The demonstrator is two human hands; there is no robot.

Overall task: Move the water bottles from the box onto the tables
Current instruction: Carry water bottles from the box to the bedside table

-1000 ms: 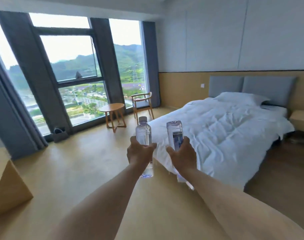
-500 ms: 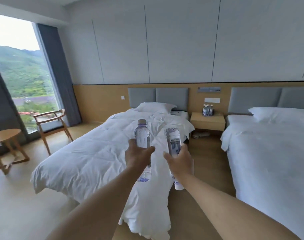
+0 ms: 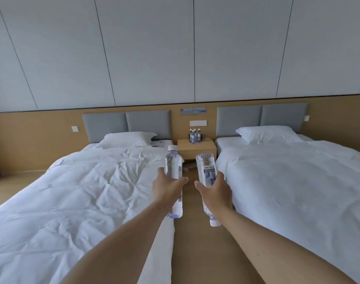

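Note:
My left hand [image 3: 166, 189] grips a clear water bottle [image 3: 172, 165] upright, its white cap on top. My right hand [image 3: 215, 191] holds a second clear bottle [image 3: 206, 171] upside down, with the cap pointing down below my wrist. Both arms are stretched forward over the aisle between two beds. Far ahead, a wooden bedside table [image 3: 196, 147] stands against the wall with several water bottles [image 3: 195, 135] standing on its top. The box is out of sight.
A bed with a rumpled white duvet [image 3: 82, 191] fills the left side. A smoother white bed [image 3: 298, 181] fills the right. A narrow strip of wooden floor [image 3: 199, 253] runs between them to the bedside table. Grey headboards line the wall.
The view has swung right, away from the window, chair and round table, and now faces the aisle between the beds. Both hands still hold their bottles the same way.

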